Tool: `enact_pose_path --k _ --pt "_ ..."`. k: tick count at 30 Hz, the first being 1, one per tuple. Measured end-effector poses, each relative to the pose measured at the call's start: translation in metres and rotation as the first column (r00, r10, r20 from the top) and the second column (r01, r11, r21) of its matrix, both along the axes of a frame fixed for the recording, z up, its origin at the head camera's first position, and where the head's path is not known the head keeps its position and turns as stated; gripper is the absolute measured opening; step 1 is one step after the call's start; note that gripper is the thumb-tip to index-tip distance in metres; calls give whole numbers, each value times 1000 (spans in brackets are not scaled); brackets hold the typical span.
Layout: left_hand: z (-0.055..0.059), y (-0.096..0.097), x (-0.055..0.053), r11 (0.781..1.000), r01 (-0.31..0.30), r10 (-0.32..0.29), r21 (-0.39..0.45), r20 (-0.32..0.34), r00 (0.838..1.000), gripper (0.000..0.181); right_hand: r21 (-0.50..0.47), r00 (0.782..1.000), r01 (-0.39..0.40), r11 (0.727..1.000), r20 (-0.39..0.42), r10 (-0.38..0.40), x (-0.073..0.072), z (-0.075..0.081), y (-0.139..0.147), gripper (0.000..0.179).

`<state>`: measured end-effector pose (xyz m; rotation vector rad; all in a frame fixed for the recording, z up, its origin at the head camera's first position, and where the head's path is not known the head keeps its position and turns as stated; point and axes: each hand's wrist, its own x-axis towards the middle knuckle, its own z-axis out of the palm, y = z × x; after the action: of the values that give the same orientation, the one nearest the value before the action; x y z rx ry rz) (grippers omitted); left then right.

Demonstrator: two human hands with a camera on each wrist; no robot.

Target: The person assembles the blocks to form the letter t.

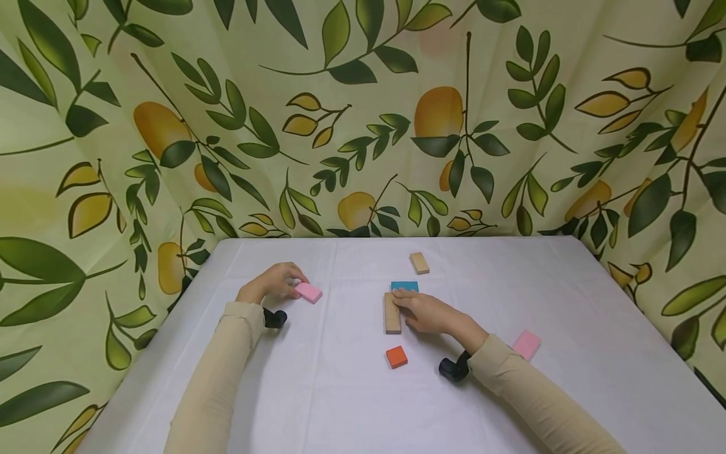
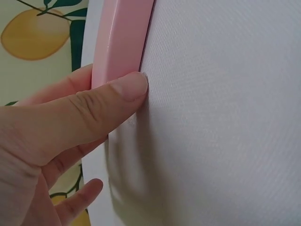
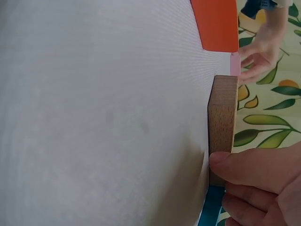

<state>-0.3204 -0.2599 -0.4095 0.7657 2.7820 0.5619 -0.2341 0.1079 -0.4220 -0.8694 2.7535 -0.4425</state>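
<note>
On the left of the white table, my left hand (image 1: 279, 280) pinches one end of a pink block (image 1: 309, 292). Seen from the left wrist, the thumb lies along the near side of the pink block (image 2: 123, 40), and fingers are behind it. Near the middle, my right hand (image 1: 426, 311) grips the far end of a long plain wooden block (image 1: 392, 315). The thumb presses the side of this wooden block (image 3: 222, 117) in the right wrist view. A blue block (image 1: 405, 287) lies against its far end, partly covered by the fingers.
An orange-red block (image 1: 397, 357) lies nearer than the wooden one. A small plain wooden block (image 1: 420, 263) sits toward the back. Another pink block (image 1: 527, 344) is beside the right sleeve. A leaf-patterned curtain (image 1: 363, 126) surrounds the table's back and sides.
</note>
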Motion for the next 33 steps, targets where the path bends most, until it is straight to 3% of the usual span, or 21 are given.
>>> enact_pose_path --k 7,14,27,33 --pt "-1 1 4 999 -38 38 3 7 999 29 -3 1000 -3 1000 -2 3 0 0 1 50" --pt "-5 -1 9 997 -37 39 71 -22 999 27 -4 999 -22 1000 -26 22 0 -1 2 50" --pt "-14 -5 16 974 -152 156 171 -9 988 33 -22 998 -39 999 -46 38 0 -3 3 49" --pt "-17 -3 20 963 -203 204 179 10 979 36 -20 998 -38 999 -46 37 0 -2 3 50"
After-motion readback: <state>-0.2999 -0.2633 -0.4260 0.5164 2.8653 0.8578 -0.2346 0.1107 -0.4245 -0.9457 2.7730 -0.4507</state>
